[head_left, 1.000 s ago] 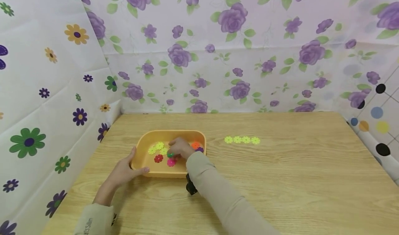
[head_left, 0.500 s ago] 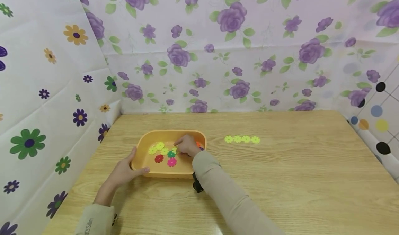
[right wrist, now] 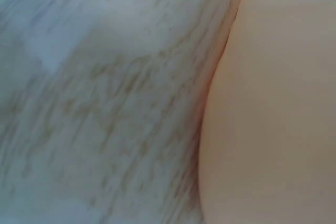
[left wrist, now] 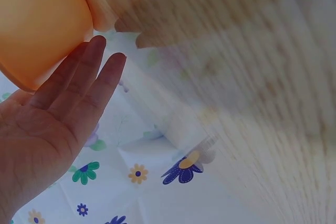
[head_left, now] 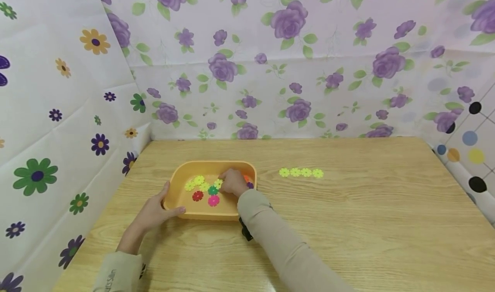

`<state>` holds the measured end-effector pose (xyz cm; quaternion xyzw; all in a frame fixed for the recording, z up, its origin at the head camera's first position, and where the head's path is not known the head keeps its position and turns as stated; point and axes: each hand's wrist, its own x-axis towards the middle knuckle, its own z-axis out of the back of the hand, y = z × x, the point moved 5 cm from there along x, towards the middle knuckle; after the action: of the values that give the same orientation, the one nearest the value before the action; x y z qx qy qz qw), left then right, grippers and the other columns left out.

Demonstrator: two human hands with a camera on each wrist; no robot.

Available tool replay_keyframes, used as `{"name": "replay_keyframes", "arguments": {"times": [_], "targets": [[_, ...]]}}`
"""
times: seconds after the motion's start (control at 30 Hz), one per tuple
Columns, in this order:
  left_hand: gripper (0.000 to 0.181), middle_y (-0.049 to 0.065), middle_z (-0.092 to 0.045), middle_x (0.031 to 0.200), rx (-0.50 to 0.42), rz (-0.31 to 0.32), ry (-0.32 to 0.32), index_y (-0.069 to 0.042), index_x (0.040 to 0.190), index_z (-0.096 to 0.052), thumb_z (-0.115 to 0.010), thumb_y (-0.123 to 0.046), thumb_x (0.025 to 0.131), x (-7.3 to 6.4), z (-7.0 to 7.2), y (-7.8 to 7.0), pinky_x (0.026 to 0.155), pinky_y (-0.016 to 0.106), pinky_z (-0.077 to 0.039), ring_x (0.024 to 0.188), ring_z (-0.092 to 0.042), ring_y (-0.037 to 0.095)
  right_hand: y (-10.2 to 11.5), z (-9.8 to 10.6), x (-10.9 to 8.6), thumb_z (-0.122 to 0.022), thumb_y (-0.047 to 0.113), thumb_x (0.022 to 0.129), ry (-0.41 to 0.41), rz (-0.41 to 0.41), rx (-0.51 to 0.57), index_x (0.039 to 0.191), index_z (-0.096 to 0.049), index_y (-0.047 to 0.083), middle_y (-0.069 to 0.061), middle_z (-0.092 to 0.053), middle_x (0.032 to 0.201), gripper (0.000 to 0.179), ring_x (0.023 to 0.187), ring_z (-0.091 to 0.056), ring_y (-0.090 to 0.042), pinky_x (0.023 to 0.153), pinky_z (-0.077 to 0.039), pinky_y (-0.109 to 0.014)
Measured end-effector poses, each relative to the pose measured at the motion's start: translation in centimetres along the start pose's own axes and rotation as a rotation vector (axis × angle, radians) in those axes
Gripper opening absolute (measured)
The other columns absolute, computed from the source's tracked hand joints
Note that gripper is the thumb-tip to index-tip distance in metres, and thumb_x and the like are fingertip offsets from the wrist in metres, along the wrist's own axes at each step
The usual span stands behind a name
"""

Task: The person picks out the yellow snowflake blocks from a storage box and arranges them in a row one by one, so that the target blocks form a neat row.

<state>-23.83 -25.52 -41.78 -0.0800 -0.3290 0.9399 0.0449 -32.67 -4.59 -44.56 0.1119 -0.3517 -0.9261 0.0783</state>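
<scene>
An orange plastic tub [head_left: 185,209] stands on the table in the head view. My left hand [head_left: 151,214] holds its near left corner, thumb over the front rim and fingers along the outer side. In the left wrist view those fingers [left wrist: 79,85] lie against the tub wall [left wrist: 42,19]. My right hand [head_left: 233,182] is down inside the tub, pinching a yellow flower-shaped disc [head_left: 218,183] at its fingertips. Close by lie a green disc [head_left: 213,190], a pink disc [head_left: 213,201], a red disc [head_left: 197,196] and several yellow discs [head_left: 199,180]. The right wrist view hides the hand.
A row of several yellow discs [head_left: 295,172] lies on the wooden table [head_left: 348,223] right of the tub. A purple disc [head_left: 250,185] and an orange one are partly hidden behind my right hand. Flower-printed sheets [head_left: 263,90] stand behind and at the left.
My right hand has shifted right within the tub, off the green disc, and a yellow disc now shows at its fingertips. The left hand has stayed on the tub.
</scene>
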Motion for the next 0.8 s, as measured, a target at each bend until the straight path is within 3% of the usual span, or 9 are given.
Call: {"name": "replay_keyframes", "arguments": {"times": [0.23,0.37,0.47,0.8], "targets": [[0.105,0.031,-0.011,0.145,-0.01,0.004,0.002,0.006,0.142,-0.004,-0.07,-0.041,0.077,0.0,-0.1,-0.2,0.102,0.053,-0.023,0.13,-0.018,0.045,0.1,0.7,-0.5,-0.076,0.009,0.069,-0.05,-0.017,0.068,0.092,-0.073,0.006,-0.004,-0.067,0.094,0.023,0.087,-0.057,-0.018,0.073,-0.048,-0.024],[0.105,0.03,-0.011,0.145,-0.013,0.01,0.007,0.006,0.142,-0.003,-0.07,-0.042,0.077,-0.1,-0.2,-0.2,0.103,0.054,-0.023,0.131,-0.017,0.045,0.1,0.7,-0.6,-0.075,0.01,0.071,-0.036,-0.026,0.164,0.081,-0.073,0.005,-0.001,-0.066,0.073,0.011,0.064,-0.057,-0.013,0.056,-0.048,-0.021],[0.105,0.03,-0.011,0.145,-0.018,0.009,0.008,0.005,0.143,-0.003,-0.07,-0.042,0.077,-0.2,-0.2,-0.1,0.103,0.054,-0.022,0.131,-0.017,0.045,0.3,0.7,-0.8,-0.074,0.008,0.072,-0.005,-0.02,0.243,0.077,-0.072,0.003,-0.001,-0.064,0.066,0.007,0.055,-0.059,-0.014,0.05,-0.048,-0.022],[0.104,0.03,-0.011,0.145,-0.015,-0.008,0.008,0.006,0.142,-0.004,-0.07,-0.041,0.077,-0.2,0.1,-0.2,0.103,0.054,-0.022,0.131,-0.016,0.045,2.1,1.7,-2.3,-0.067,0.009,0.081,0.137,0.049,0.363,0.094,-0.067,0.0,-0.01,-0.067,0.076,0.016,0.068,-0.066,-0.03,0.046,-0.044,-0.029]]}}
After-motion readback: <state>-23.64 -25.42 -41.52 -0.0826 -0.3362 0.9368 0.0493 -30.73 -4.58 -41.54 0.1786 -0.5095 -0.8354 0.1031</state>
